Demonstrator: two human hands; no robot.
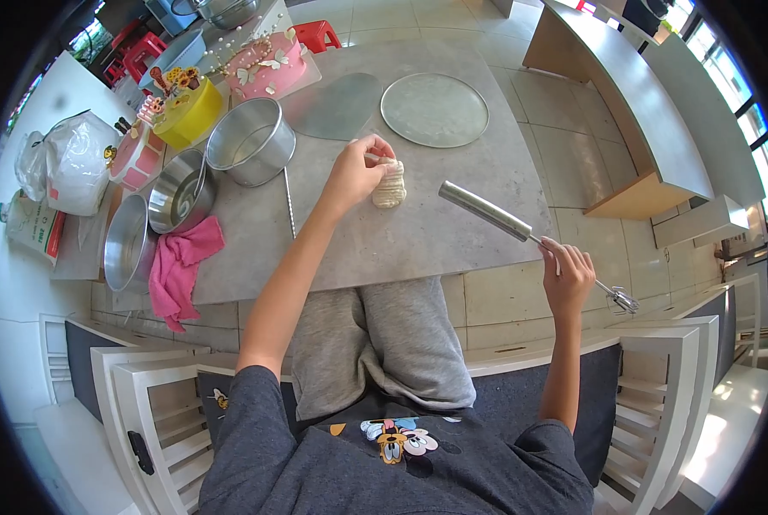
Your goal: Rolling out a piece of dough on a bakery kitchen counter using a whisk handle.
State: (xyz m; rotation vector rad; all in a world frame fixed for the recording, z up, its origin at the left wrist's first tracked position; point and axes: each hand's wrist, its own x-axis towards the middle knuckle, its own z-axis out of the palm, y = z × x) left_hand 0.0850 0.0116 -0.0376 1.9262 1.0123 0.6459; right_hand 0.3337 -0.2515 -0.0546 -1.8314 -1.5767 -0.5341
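My left hand (357, 175) is over the middle of the grey table, its fingertips pinching the upper end of a small cream-coloured ribbed bundle (389, 190). Whether the bundle is cloth or cord, I cannot tell. Off the table's right front corner, my right hand (568, 275) grips the thin rod of a metal whisk (487, 210). Its thick tubular handle points up and left over the table, while the wire beater end hangs out to the right. Beyond the bundle lie a round glass-like plate (434, 109) with a rim and a flat round disc (336, 105).
Left on the table (448, 241) are a deep cake tin (251, 143), a steel bowl (182, 192), another tin (130, 244), a pink cloth (184, 270) and a twisted metal rod (289, 203). Decorated pink (268, 67) and yellow (191, 112) cakes stand behind. A wooden-sided desk (622, 96) is at right.
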